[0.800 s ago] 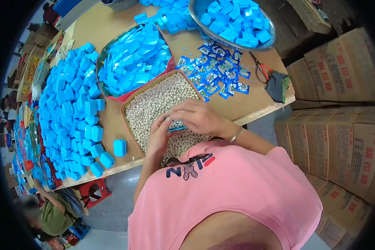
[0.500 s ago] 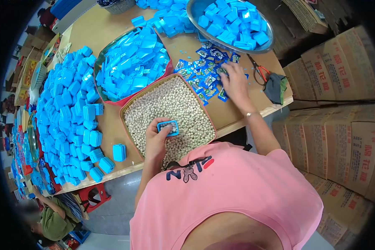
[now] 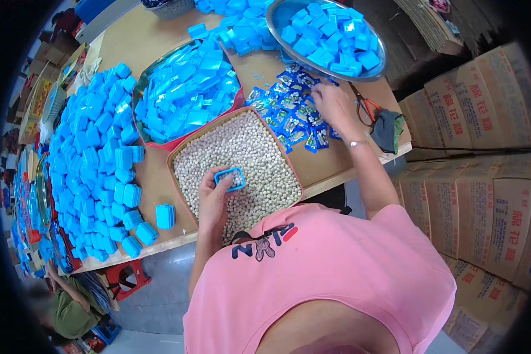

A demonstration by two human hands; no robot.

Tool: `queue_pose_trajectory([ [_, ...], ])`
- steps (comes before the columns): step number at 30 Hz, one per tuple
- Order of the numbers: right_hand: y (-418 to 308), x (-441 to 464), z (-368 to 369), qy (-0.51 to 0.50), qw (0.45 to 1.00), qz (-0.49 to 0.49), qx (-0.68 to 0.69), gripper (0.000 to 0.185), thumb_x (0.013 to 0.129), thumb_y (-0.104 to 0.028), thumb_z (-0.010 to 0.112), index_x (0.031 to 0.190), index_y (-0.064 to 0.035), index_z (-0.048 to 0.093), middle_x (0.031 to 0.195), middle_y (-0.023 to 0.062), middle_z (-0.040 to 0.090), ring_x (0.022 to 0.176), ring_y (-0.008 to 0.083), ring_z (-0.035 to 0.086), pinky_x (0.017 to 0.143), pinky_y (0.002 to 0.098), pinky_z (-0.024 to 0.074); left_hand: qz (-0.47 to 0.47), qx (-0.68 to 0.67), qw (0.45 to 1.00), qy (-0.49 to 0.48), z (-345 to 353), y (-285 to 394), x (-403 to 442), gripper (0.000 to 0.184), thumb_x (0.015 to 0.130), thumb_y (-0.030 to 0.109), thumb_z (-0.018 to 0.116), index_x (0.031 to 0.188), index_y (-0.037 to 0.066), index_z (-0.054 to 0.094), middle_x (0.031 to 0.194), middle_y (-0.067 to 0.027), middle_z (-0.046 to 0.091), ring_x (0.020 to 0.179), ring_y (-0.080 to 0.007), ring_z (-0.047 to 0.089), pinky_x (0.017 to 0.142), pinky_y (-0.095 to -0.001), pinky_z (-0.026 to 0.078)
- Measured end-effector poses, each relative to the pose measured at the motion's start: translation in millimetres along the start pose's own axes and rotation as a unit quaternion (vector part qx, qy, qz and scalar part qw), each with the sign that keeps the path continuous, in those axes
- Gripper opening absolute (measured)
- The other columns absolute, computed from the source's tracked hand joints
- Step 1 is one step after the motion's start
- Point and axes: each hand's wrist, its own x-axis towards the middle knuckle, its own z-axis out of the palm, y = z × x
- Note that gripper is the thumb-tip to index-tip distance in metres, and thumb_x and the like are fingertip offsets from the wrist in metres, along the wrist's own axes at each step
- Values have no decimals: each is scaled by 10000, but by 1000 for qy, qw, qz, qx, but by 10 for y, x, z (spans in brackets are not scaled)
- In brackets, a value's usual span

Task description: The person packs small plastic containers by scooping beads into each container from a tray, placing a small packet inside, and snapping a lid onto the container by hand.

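My left hand [image 3: 211, 197] grips a small open blue plastic box [image 3: 237, 179] with a few pale round pieces in it. The box is above a red-rimmed square tray [image 3: 301, 187] filled with pale round pellets [image 3: 236, 141]. To the right, my right hand [image 3: 335, 106] is over a spread of small printed blue packets [image 3: 289, 109]. Its fingers are curled down among them; whatever they hold, if anything, is hidden.
A red-rimmed bin [image 3: 240, 97] of flat blue plastic pieces stands behind the tray. Closed blue boxes [image 3: 91, 159] are heaped on the left. A metal bowl [image 3: 382, 62] holds more blue boxes, near scissors [image 3: 369, 112]. Cartons [image 3: 478, 100] stand right; another person [image 3: 74, 307] is lower left.
My right hand has moved a little up and left over the packets, its fingers now more curled. The left hand still holds the box; the view has shifted slightly.
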Motion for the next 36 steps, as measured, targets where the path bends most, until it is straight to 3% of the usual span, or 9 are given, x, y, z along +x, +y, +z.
queue_pose_trajectory([
  [1,49,89,82,-4,1000,-2,0,226,844,-147,591,1040,-57,657,1106,88,621,1030,313,584,821,380,473,-2,-1,1000,4,11,1,0,233,879,37,571,1112,34,571,947,-86,635,759,-148,616,652,-213,529],
  [5,377,459,785,293,936,-174,-84,184,837,-117,573,986,-45,653,995,92,651,899,328,618,758,383,487,-18,-32,999,-3,31,56,-30,215,903,58,540,1112,36,588,969,-92,634,765,-135,620,627,-219,526],
  [13,259,160,559,114,966,-231,12,117,797,-107,584,860,-41,657,893,112,645,762,341,614,698,392,497,-29,-6,999,29,47,51,-30,271,921,52,484,1177,25,570,1039,-115,614,854,-159,610,712,-256,538],
  [18,144,37,545,86,970,-227,18,149,816,-66,578,943,-28,647,972,79,649,842,301,618,750,356,485,71,-26,997,-10,36,-10,-37,389,884,-14,507,1272,18,514,1105,-127,610,951,-172,593,810,-262,509],
  [20,-7,-107,469,177,948,-257,57,126,803,-57,604,919,-38,652,943,78,644,824,288,606,740,348,484,111,-2,994,-2,67,21,-52,401,870,-39,518,1269,9,510,1119,-128,613,973,-169,589,840,-260,490],
  [23,-371,-355,323,189,933,-283,121,150,806,-86,634,950,-48,653,1002,56,641,870,261,600,758,332,480,132,16,991,8,78,30,-76,392,871,-39,518,1261,4,513,1114,-128,615,975,-167,588,848,-257,482],
  [25,-693,-634,233,6,900,-303,313,192,807,-66,649,995,-34,656,999,66,647,907,227,606,787,344,482,157,33,987,4,118,48,-68,383,871,-40,518,1252,-1,516,1110,-128,618,976,-165,587,855,-254,474],
  [30,-1098,-890,441,-123,843,-441,281,219,811,-89,665,1027,-55,655,1060,69,632,946,241,606,843,341,484,137,84,987,-10,68,38,-73,317,871,-33,521,1184,-2,557,1057,-124,624,903,-150,597,795,-238,497],
  [36,-897,-393,202,50,869,-411,270,172,809,-70,660,979,-46,660,1024,74,642,896,224,607,790,310,487,66,3,998,1,47,52,-94,265,857,14,571,1121,30,580,988,-91,641,823,-129,612,697,-215,510],
])
